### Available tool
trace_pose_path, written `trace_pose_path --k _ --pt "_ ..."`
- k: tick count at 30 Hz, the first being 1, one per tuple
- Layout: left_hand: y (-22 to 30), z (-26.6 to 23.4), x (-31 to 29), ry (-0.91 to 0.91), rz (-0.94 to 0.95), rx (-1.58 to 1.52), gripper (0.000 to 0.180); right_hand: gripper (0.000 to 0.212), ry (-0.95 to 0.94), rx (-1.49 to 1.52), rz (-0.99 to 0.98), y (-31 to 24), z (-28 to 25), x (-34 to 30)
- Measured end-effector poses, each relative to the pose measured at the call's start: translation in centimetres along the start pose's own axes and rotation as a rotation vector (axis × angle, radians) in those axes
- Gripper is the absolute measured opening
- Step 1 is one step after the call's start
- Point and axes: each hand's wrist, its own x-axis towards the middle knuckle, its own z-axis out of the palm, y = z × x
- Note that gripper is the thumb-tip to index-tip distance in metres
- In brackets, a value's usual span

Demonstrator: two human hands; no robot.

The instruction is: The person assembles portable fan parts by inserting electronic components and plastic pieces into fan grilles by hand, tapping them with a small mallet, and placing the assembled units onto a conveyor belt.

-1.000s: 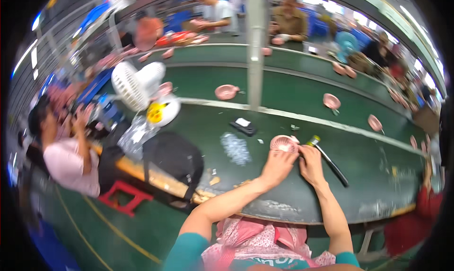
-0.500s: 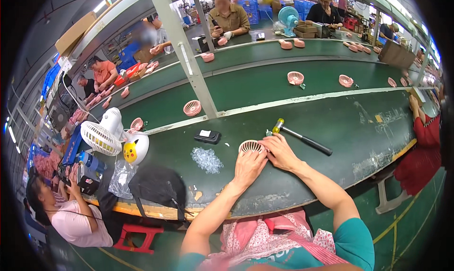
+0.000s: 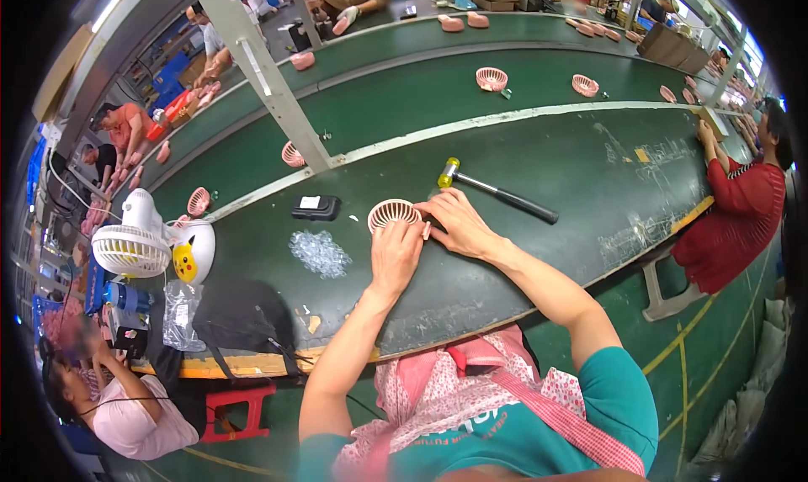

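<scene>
A round pink slotted fan housing [image 3: 393,212] rests on the dark green worktable in front of me. My left hand [image 3: 396,259] is closed on its near side, fingers over the rim. Against the housing's right edge, my right hand [image 3: 455,222] has its fingers bent, with thumb and fingertips at the rim beside a small pink stub. Whatever lies under those fingertips is mostly hidden. Just beyond the right hand is a hammer [image 3: 497,189] with a yellow head and black grip. A heap of small clear plastic pieces [image 3: 321,255] lies left of the housing.
Behind the heap sits a black case [image 3: 316,208]. A white fan [image 3: 135,245] and a black bag [image 3: 244,318] occupy the left side. Past the metal post [image 3: 261,74], more pink housings [image 3: 491,79] lie on the green conveyor belt [image 3: 438,78]. Co-workers sit around, one in red [image 3: 745,213] at right.
The view has shifted, so the table and hands appear farther up and left. Both hands stay at the pink housing. The small green part by my right fingertips is now largely hidden.
</scene>
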Motion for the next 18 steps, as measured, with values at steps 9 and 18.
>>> trace_pose_path --k 9,18 --pt "0.2 -0.7 0.0 0.062 -0.067 0.045 0.019 0.008 -0.061 0.191 0.205 -1.5 -0.5 -0.7" --pt "-0.3 -1.2 0.0 0.052 -0.12 -0.081 0.021 0.01 0.007 0.304 0.223 -3.3 -1.3 -0.2"
